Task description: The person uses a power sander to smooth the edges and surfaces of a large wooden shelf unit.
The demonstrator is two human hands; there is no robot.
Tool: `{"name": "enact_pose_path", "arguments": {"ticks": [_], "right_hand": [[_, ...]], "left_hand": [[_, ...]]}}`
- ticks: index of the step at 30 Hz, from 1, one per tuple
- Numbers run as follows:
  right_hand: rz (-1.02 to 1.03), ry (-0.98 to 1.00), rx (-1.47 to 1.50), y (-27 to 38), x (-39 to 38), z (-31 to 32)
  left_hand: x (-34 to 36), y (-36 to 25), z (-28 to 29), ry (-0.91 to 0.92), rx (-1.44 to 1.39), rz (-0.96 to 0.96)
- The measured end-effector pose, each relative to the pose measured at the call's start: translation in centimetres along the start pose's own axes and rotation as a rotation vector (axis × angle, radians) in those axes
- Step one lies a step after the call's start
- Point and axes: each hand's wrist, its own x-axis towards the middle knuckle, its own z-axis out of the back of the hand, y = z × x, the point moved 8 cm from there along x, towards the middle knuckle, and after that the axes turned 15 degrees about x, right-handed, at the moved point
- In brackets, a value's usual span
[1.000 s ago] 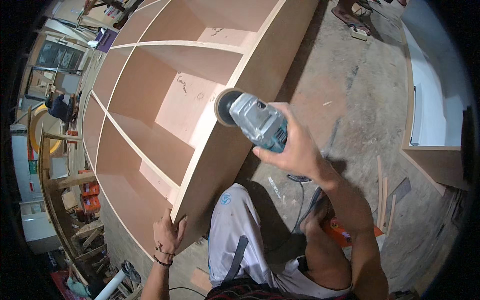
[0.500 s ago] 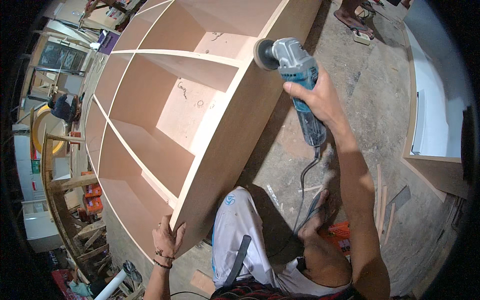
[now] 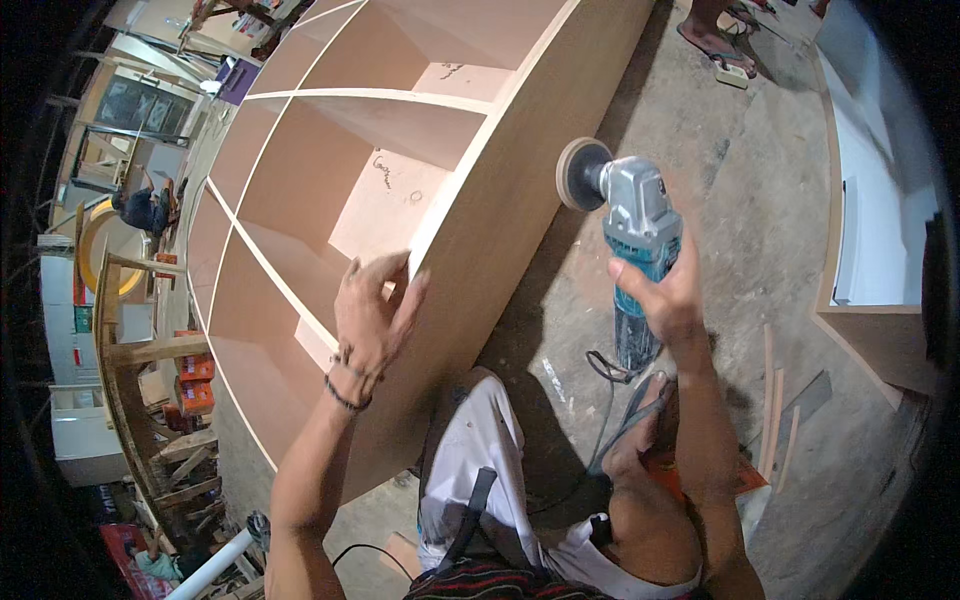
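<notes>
A large light-brown wooden cabinet frame (image 3: 490, 240) with open compartments lies at a slant across the left and middle of the view. My left hand (image 3: 375, 310) is at its near top edge, fingers curled on the inner side and thumb on the outer panel. In my right hand (image 3: 670, 300) is a teal and grey angle grinder (image 3: 640, 220), its body gripped from the right side. The grinder's round pad (image 3: 582, 174) hangs apart from the cabinet's side panel, over the floor. Whether the pad spins cannot be told. A dark cord (image 3: 606, 372) trails from the grinder's lower end.
A white-lined wooden box (image 3: 885, 200) stands at the right, with thin wood strips (image 3: 775, 400) on the concrete floor nearby. Another person's sandalled foot (image 3: 715, 45) is at the top. A curved wooden frame (image 3: 112, 350) and a person in dark clothes (image 3: 142, 208) are at the left.
My left hand has moved up along the cabinet's edge from its near corner. The grinder has moved right and down, away from the cabinet's top edge.
</notes>
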Motion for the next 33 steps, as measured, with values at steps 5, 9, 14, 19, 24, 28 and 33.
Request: {"name": "enact_pose_path", "arguments": {"ticks": [5,9,14,19,24,28,33], "right_hand": [[0.004,0.015,-0.051,0.0,-2.1,-1.7],[0.008,0.015,-0.030,-0.8,-2.7,-2.6],[-0.027,0.014,-0.088,-0.3,-2.5,-1.4],[0.063,0.077,-0.167,-0.3,0.5,-1.4],[0.196,0.189,-0.308,0.8,5.3,-3.3],[0.196,0.266,-0.324,0.4,8.0,-4.7],[0.052,0.336,-0.301,0.2,10.0,-5.0]], "left_hand": [[5.5,-1.8,0.6,-0.045,-0.187,0.050],[4.8,-1.9,1.3,-0.094,-0.032,0.036],[-2.0,1.1,1.8,-0.160,-0.013,-0.070],[-2.3,2.0,0.0,0.009,-0.311,0.172],[4.9,-2.8,-1.6,0.020,0.010,0.026],[6.7,-3.2,-3.7,0.055,0.040,0.004],[6.5,-3.3,-3.6,0.161,0.039,0.121]]}}
